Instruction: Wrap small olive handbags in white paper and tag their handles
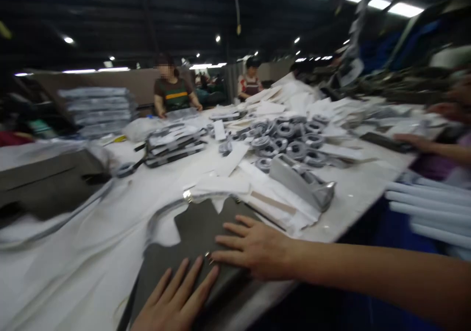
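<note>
A dark grey-green bag [200, 225], lying flat at the near edge of the table, has notched cut-outs along its far side and a small metal clasp near its middle. A grey strap [156, 218] with a shiny metal fitting [187, 196] curves around its left side. My left hand [174, 299] rests on the near part of the bag with its fingers spread. Across the right part lies my right hand [253, 247], palm down and fingers stretched out, its lowest fingertip by the clasp. Parts of the bag are hidden under both hands.
Rolled grey straps [287, 137] are heaped mid-table beside white sheets [294, 95]. A stack of flat bags [174, 144] lies farther left; a larger dark bag [40, 179] is at far left. Co-workers stand around the table, one person's hand [415, 142] at right.
</note>
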{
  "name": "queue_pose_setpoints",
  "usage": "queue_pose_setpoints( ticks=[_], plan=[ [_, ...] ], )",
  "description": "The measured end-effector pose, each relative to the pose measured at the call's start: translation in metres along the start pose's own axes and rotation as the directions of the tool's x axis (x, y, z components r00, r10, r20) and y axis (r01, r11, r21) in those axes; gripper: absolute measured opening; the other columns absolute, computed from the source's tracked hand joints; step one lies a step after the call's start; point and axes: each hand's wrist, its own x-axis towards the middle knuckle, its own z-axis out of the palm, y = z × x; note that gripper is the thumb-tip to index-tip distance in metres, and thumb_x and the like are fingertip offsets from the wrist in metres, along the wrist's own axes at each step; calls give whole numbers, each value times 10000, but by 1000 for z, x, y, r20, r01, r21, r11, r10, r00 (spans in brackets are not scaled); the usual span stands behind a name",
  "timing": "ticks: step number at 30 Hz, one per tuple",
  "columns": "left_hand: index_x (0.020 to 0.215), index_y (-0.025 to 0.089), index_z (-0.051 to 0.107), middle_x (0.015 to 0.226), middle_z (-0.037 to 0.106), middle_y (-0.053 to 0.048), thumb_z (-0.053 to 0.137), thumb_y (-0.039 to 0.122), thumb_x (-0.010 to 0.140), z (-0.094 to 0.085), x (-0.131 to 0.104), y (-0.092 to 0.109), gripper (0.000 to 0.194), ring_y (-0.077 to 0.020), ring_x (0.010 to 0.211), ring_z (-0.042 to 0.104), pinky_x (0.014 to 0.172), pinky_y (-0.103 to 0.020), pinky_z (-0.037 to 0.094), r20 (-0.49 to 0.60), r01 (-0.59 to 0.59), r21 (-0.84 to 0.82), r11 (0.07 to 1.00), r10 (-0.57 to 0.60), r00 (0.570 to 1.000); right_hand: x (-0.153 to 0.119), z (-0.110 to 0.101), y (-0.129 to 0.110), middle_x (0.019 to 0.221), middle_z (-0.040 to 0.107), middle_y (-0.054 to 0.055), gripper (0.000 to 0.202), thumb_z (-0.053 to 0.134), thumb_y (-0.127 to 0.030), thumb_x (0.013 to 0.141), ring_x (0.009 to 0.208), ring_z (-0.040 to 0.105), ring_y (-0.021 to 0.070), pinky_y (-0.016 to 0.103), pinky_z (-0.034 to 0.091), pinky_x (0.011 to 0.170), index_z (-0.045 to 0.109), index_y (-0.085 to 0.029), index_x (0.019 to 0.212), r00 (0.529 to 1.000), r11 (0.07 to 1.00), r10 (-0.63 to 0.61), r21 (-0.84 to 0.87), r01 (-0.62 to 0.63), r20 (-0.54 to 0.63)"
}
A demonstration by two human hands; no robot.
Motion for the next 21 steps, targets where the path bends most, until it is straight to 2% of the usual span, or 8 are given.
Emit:
queue_pose_setpoints(
  ticks=[3,6,9,13,15,17,19,21],
  plan=[
    [1526,293,319,1509,465,-50,418,73,905,-5,-1,10,666,-262,1357,483,1129,-439,377,84,19,55,998,-23,996,-7,31,-5,1529,449,61,569,453,-132,960,1385,422,315,539,363,1104,361,-264,1506,998,998,49,30,-48,-45],
    [1500,267,376,1496,484,-63,395,133,977,-5,-3,20,540,-291,1393,429,1129,-499,379,37,37,7,999,-37,999,-14,50,-7,1561,395,59,643,431,-60,925,1431,353,317,566,347,1125,319,-249,1530,997,997,38,64,-33,-74],
    [1499,264,370,1508,471,-53,407,139,989,-13,-8,25,526,-279,1414,398,1128,-490,398,57,38,-73,997,-34,998,-23,50,-6,1564,388,26,662,415,-41,910,1445,338,271,535,334,1154,316,-251,1530,997,995,-23,91,30,-79],
    [1515,279,330,1530,441,-30,402,108,982,-30,-10,22,564,-258,1420,389,1149,-463,383,137,43,-177,983,-19,990,-29,32,0,1544,419,-3,734,434,-17,859,1429,373,208,437,331,1176,295,-254,1539,996,984,-71,160,79,-53],
    [1518,288,322,1533,436,-24,399,102,980,-32,-8,19,574,-249,1429,376,1162,-473,359,175,62,-225,972,-22,984,-28,26,2,1558,396,0,733,476,-73,872,1432,368,203,426,303,1191,267,-259,1550,996,974,-88,208,90,-20],
    [1511,329,327,1557,397,-8,419,126,978,-29,-6,17,577,-243,1448,342,1176,-503,318,210,107,-276,955,-49,976,-25,27,3,1590,332,25,736,560,-254,904,1450,334,239,452,264,1205,231,-247,1561,996,964,-90,252,89,-7],
    [1504,373,330,1599,315,2,488,258,972,-26,-2,16,566,-259,1472,289,1190,-542,256,245,164,-334,928,-82,966,-24,35,1,1614,268,57,831,617,-468,875,1459,307,293,492,233,1207,218,-235,1565,998,957,-59,284,65,-31],
    [1502,388,332,1627,245,-4,532,440,947,-26,1,18,592,-281,1487,244,1199,-559,199,272,206,-377,903,-104,957,-26,46,-2,1619,253,71,875,627,-555,845,1448,322,332,524,237,1196,232,-246,1563,997,955,-22,294,43,-74]
  ],
)
